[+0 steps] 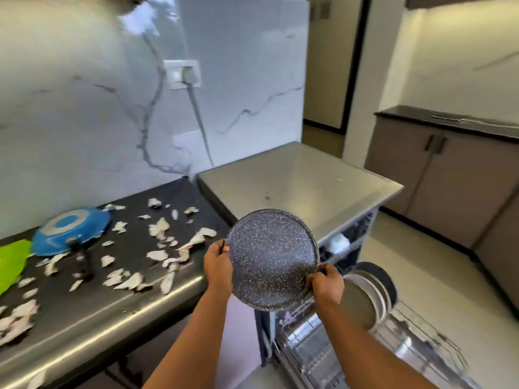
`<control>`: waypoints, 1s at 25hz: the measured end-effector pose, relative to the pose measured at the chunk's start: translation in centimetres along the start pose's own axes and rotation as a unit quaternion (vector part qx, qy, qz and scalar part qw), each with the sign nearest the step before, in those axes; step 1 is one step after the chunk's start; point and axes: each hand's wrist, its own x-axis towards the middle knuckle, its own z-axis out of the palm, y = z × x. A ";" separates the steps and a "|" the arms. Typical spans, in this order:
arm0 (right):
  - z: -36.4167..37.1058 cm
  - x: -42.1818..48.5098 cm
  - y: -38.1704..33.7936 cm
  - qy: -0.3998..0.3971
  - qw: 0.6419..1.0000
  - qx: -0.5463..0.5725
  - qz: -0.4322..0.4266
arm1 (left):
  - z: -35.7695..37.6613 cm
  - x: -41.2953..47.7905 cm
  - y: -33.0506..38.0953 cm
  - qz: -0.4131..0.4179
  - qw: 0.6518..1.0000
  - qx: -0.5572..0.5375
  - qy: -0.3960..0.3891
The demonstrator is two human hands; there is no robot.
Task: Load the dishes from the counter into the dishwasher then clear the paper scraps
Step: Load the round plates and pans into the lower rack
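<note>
Left hand [217, 265] grips the plate [271, 256] rim at 9 o'clock, right hand [327, 284] at 4; turn it edge-on, lower it between rack [323, 357] tines.

We looked down on a dark counter [84, 307] with a rounded, shiny front edge. Torn paper scraps [160, 255] lay scattered over most of it. A blue pan [70, 231] lay upside down near the wall, its dark handle pointing toward us. Just beside it, at the left edge, lay a bright green thing [12, 262], too blurred to name.
</note>
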 end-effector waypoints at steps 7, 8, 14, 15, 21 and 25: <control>-8.4 4.0 8.0 0.190 0.965 0.087 0.159 | 11.2 -1.9 -4.5 0.052 0.950 0.219 -0.215; -9.3 4.2 8.6 0.222 0.955 0.095 0.175 | 12.7 -2.3 -5.2 0.066 0.938 0.249 -0.234; -10.3 4.5 12.0 0.369 0.888 0.110 0.251 | 18.0 -1.6 -9.9 0.111 0.835 0.374 -0.388; -9.7 4.8 12.7 0.374 0.884 0.120 0.252 | 18.6 -0.9 -11.0 0.097 0.826 0.383 -0.403; -6.8 5.7 18.5 0.386 0.877 0.104 0.265 | 19.9 2.4 -19.3 0.052 0.789 0.454 -0.409; -6.2 6.8 24.5 0.380 0.875 0.085 0.289 | 20.7 2.3 -25.8 0.002 0.752 0.505 -0.424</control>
